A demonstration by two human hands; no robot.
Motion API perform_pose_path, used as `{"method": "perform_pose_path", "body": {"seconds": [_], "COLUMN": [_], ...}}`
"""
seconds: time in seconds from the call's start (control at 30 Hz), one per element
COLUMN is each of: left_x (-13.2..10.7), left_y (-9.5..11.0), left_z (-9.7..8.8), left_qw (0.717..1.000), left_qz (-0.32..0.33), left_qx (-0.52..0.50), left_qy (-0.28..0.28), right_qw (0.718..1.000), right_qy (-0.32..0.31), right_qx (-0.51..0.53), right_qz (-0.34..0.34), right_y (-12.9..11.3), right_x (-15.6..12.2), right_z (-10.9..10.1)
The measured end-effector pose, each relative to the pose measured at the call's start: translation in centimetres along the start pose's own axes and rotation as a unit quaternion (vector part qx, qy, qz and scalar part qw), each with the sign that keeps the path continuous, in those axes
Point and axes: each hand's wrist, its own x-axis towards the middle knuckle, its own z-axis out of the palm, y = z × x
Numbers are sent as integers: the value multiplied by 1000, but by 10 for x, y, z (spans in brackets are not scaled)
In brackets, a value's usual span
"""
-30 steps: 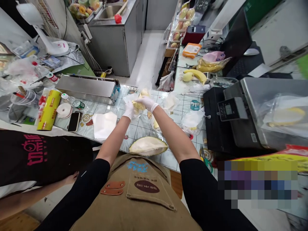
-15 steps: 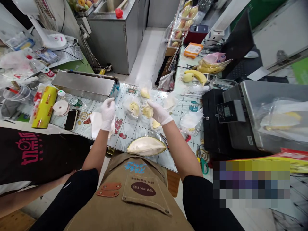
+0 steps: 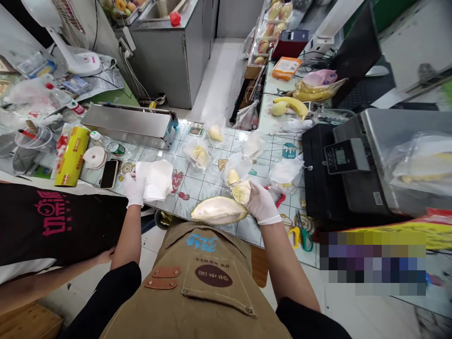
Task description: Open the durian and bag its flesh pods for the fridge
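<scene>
Gloved in white, my right hand (image 3: 262, 205) grips a pale yellow piece of durian (image 3: 241, 192), held just above the right end of an open durian husk (image 3: 219, 211) at the table's near edge. My left hand (image 3: 134, 189), also gloved, is at the left edge of white paper (image 3: 158, 180), its fingers bent and closed on that edge. Several portions of durian lie on clear film and white paper, among them one bagged portion (image 3: 200, 155) in the middle and another (image 3: 215, 133) farther back. A further durian portion (image 3: 233, 177) lies just beyond the held piece.
Scissors (image 3: 300, 235) lie at the right by a scale (image 3: 346, 157). A metal box (image 3: 129, 123), phone (image 3: 109, 174), bottle (image 3: 108, 143) and yellow film roll (image 3: 73, 155) stand left. Bananas (image 3: 293, 107) lie back right. Another person's dark apron (image 3: 63, 221) is close at left.
My right hand has drawn the durian piece nearer and to the right, towards the husk. My left hand has moved left and down to the paper's left edge.
</scene>
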Motion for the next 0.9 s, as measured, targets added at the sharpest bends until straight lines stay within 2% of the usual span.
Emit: {"method": "perform_pose_path", "body": {"seconds": [0.17,0.4,0.53,0.67,0.73,0.83,0.9], "left_x": [0,-6,-16,-41,-65,-109,-135], "left_y": [-1,2,9,29,43,66,77], "left_z": [-10,-24,-43,-63,-65,-60,-55], "left_qw": [1000,997,987,969,955,923,888], "left_qz": [16,42,48,74,115,185,219], "left_qx": [14,-59,-141,-221,-271,-329,-370], "left_qy": [15,37,66,81,40,-76,-166], "right_qw": [1000,993,994,994,991,982,976], "right_qy": [19,56,31,-12,-35,-79,-91], "right_qx": [3,15,-2,-53,-87,-145,-176], "right_qz": [-24,-99,-108,-91,-94,-96,-91], "right_y": [6,-18,-14,3,14,30,39], "right_x": [-22,-33,-37,-37,-33,-19,-7], "right_z": [-4,-1,16,49,73,111,131]}}
